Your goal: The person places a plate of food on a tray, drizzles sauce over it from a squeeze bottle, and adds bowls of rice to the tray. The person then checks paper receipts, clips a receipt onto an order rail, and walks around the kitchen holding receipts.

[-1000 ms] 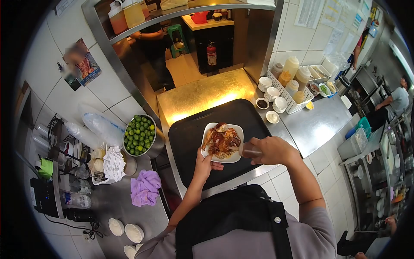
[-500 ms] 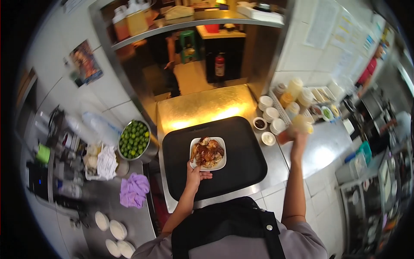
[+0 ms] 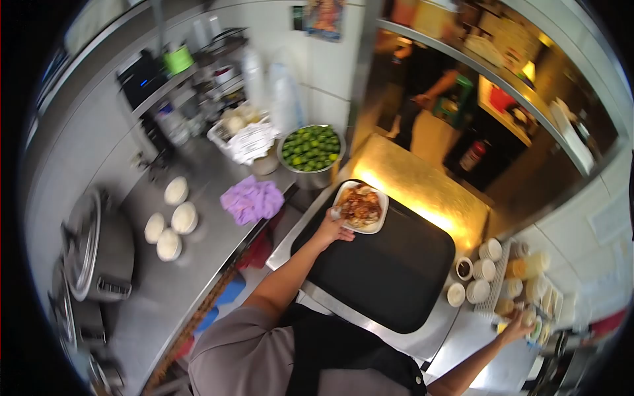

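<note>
My left hand (image 3: 335, 228) grips the near left corner of a small white square dish (image 3: 378, 228), its thumb at the rim. Brown, glazed pieces of cooked chicken (image 3: 360, 204) fill the dish, which is over the far left end of a black tray (image 3: 396, 277). Out at the right, my right hand (image 3: 519, 327) is among the condiments beside a white basket (image 3: 490, 298) of squeeze bottles (image 3: 536, 264). Its fingers are curled around something pale that I cannot make out.
Stacked white cups (image 3: 484, 269) and a cup of dark sauce (image 3: 464, 268) stand right of the tray. Leftward are a pot of green limes (image 3: 310, 148), a purple cloth (image 3: 252, 200), several bowls of rice (image 3: 184, 218) and a large lidded pot (image 3: 99, 247).
The view has swung left. The dish has shifted from mid-tray to the tray's far left end in my left hand. My right hand has moved down to the near end of the condiments.
</note>
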`<state>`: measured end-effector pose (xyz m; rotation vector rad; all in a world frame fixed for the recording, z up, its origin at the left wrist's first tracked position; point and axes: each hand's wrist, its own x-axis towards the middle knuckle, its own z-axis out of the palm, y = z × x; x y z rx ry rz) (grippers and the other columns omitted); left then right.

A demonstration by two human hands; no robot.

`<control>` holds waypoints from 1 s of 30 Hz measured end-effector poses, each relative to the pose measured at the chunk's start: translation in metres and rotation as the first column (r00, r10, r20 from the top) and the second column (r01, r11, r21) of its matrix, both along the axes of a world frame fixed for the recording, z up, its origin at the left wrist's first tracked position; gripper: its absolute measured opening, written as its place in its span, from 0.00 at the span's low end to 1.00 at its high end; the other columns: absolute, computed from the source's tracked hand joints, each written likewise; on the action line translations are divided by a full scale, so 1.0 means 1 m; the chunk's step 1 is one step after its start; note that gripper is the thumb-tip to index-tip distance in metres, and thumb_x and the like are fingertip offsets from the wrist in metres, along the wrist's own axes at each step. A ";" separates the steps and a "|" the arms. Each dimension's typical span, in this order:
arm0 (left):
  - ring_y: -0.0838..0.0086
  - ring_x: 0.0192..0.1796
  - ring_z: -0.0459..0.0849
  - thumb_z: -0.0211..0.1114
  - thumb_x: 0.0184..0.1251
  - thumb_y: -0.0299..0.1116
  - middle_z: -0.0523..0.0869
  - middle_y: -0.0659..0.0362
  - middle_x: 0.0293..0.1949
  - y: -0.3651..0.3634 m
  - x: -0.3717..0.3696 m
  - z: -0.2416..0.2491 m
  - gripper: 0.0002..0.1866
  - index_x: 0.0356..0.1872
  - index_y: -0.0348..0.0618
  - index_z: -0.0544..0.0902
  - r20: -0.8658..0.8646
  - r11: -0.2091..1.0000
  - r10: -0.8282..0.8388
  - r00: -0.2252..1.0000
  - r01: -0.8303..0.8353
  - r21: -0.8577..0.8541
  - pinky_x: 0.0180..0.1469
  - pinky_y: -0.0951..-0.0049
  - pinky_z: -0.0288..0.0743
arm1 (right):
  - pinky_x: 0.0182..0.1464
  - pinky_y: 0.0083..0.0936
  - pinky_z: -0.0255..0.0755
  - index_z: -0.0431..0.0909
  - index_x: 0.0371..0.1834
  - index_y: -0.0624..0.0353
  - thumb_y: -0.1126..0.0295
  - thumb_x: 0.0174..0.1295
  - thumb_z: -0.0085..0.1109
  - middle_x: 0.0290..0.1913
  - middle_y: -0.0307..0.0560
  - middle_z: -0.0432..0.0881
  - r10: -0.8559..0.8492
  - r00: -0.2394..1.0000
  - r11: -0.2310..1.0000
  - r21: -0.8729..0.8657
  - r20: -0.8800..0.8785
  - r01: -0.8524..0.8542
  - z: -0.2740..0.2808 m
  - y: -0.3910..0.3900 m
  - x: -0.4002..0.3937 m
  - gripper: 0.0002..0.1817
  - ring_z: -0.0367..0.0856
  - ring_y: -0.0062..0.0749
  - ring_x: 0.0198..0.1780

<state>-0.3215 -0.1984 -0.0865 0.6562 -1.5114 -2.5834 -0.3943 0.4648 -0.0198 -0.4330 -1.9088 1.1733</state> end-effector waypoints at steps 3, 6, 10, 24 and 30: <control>0.58 0.36 0.87 0.57 0.73 0.44 0.81 0.42 0.39 0.002 0.006 0.012 0.36 0.70 0.50 0.44 0.006 1.000 0.020 1.000 -0.020 -0.025 0.38 0.58 0.85 | 0.58 0.39 0.71 0.62 0.65 0.67 0.59 0.54 0.71 0.61 0.60 0.69 -0.057 0.996 0.937 0.347 0.068 0.030 -0.031 0.031 -0.012 0.40 0.73 0.48 0.59; 0.58 0.43 0.85 0.58 0.72 0.48 0.81 0.42 0.43 0.005 0.028 0.015 0.43 0.74 0.47 0.38 0.036 0.997 0.070 0.997 -0.071 0.018 0.47 0.58 0.83 | 0.58 0.41 0.71 0.66 0.64 0.61 0.55 0.57 0.69 0.60 0.59 0.74 -0.147 0.987 0.862 0.498 0.066 0.095 -0.050 0.043 -0.023 0.36 0.75 0.54 0.58; 0.66 0.42 0.85 0.55 0.75 0.43 0.83 0.48 0.43 -0.018 0.081 0.023 0.26 0.66 0.37 0.66 -0.127 0.949 0.247 0.961 -0.267 -0.168 0.46 0.68 0.81 | 0.38 0.36 0.77 0.70 0.53 0.66 0.54 0.60 0.65 0.45 0.57 0.79 -0.184 0.966 0.606 0.753 -0.181 0.257 -0.011 -0.007 -0.009 0.29 0.79 0.48 0.38; 0.49 0.67 0.66 0.86 0.26 0.41 0.65 0.41 0.66 -0.201 0.408 0.078 0.62 0.68 0.37 0.58 -0.088 -0.081 0.957 0.278 -0.035 -0.996 0.65 0.58 0.65 | 0.56 0.36 0.75 0.68 0.61 0.62 0.74 0.50 0.72 0.56 0.56 0.76 0.984 -0.107 -0.069 -0.248 0.141 -0.966 0.096 -0.584 0.157 0.33 0.78 0.40 0.57; 0.45 0.68 0.64 0.86 0.25 0.39 0.63 0.37 0.67 -0.241 0.436 0.036 0.70 0.73 0.35 0.48 0.024 0.145 0.878 0.479 -0.219 -0.965 0.68 0.54 0.62 | 0.73 0.44 0.53 0.43 0.76 0.61 0.55 0.43 0.77 0.74 0.68 0.51 0.699 -0.410 -0.601 0.171 0.586 -0.781 0.011 -0.835 0.237 0.62 0.53 0.57 0.74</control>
